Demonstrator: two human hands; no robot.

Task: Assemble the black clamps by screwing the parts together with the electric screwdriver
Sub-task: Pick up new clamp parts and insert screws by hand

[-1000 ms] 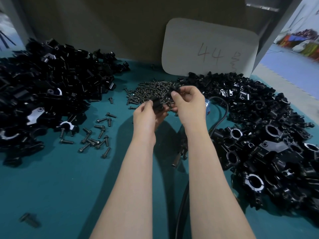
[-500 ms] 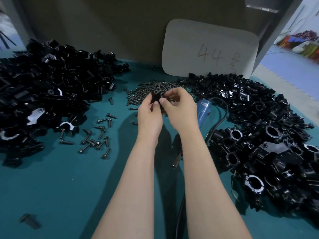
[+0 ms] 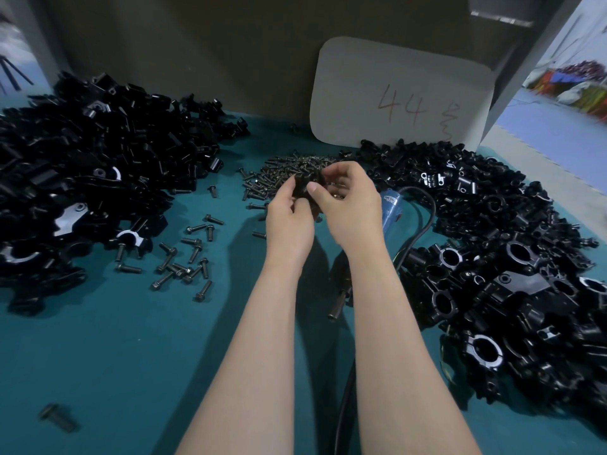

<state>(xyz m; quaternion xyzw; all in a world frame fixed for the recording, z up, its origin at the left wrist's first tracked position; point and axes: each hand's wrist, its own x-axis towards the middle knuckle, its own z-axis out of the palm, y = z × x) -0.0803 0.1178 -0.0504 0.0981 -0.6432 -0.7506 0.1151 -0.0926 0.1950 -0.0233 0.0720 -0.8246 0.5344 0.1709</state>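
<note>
Both hands meet over the middle of the teal table, in front of a heap of small dark screws (image 3: 289, 172). My left hand (image 3: 289, 221) and my right hand (image 3: 348, 208) pinch the same black clamp part (image 3: 303, 188) between their fingertips; most of it is hidden by the fingers. The electric screwdriver (image 3: 390, 211), blue-bodied with a black cable (image 3: 423, 221), lies on the table just right of my right wrist, untouched. Its metal bit end (image 3: 338, 305) shows between my forearms.
A large pile of black clamp pieces (image 3: 92, 178) fills the left side. Another pile of ring-shaped clamp bodies (image 3: 499, 257) covers the right. Loose screws (image 3: 184, 257) lie scattered left of my arms. A grey card marked 44 (image 3: 400, 96) leans on the back wall.
My hands have drawn together and shifted slightly left, the right hand's fingers closing over the black part. The blue screwdriver body, earlier mostly hidden behind my right hand, now shows.
</note>
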